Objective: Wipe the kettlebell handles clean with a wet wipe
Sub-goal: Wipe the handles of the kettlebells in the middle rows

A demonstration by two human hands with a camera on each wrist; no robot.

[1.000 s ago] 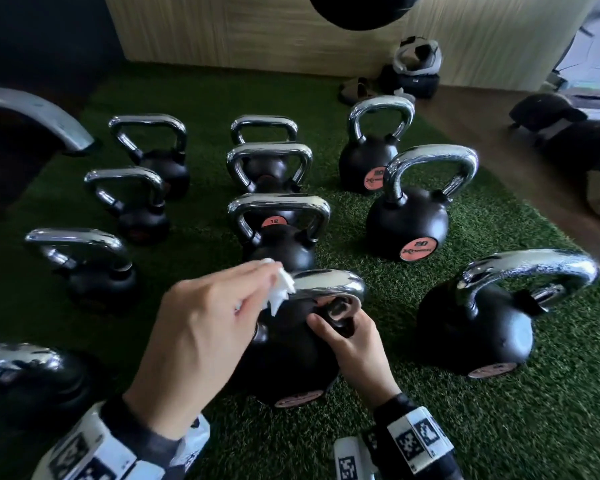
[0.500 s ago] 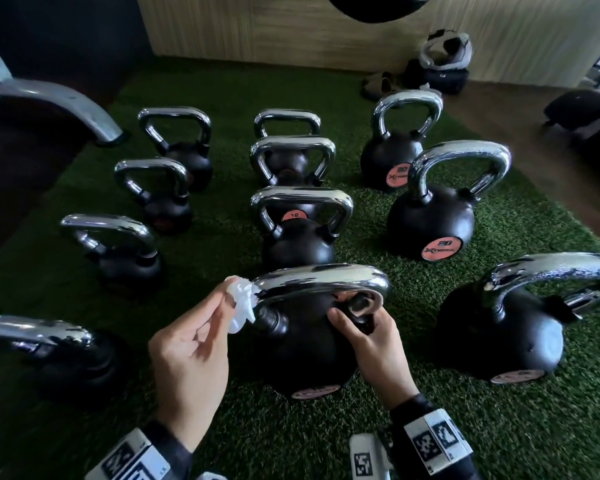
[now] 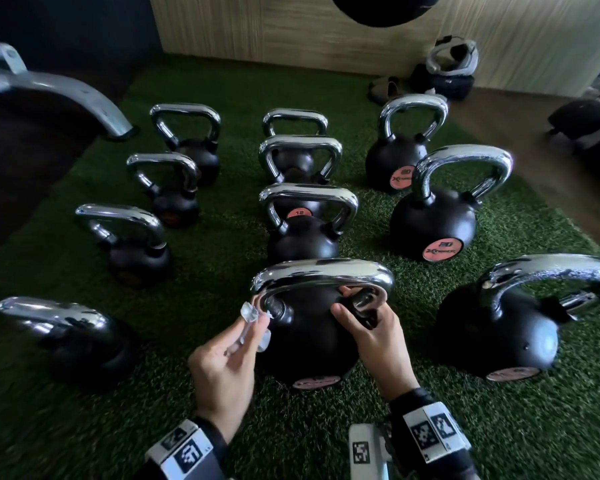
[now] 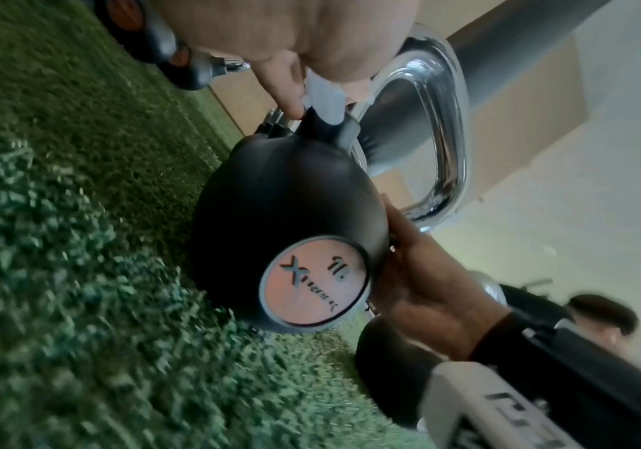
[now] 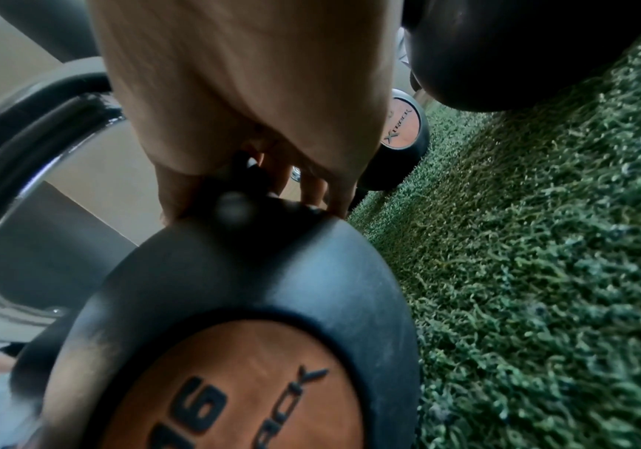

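Note:
A black kettlebell (image 3: pixel 309 337) with a chrome handle (image 3: pixel 323 271) stands on the green turf right in front of me. My left hand (image 3: pixel 253 323) pinches a crumpled white wet wipe (image 3: pixel 252 311) against the lower left leg of that handle, where it meets the black body. My right hand (image 3: pixel 354 306) grips the right base of the handle, fingers curled round it. The left wrist view shows the wipe (image 4: pixel 324 97) pressed at the handle base above the kettlebell (image 4: pixel 288 194) with its pink label. In the right wrist view my fingers (image 5: pixel 318 188) wrap the handle base of the kettlebell (image 5: pixel 272 303).
Several more kettlebells stand in rows on the turf (image 3: pixel 222 258): a large one (image 3: pixel 499 330) close on the right, one (image 3: pixel 84 341) close on the left, another (image 3: pixel 303 233) straight behind. A grey metal frame (image 3: pixel 66 95) curves in at far left. Bags lie by the wooden wall.
My left hand has slid the wipe from the top left of the handle down its left leg to the base. The right hand has stayed on the right base.

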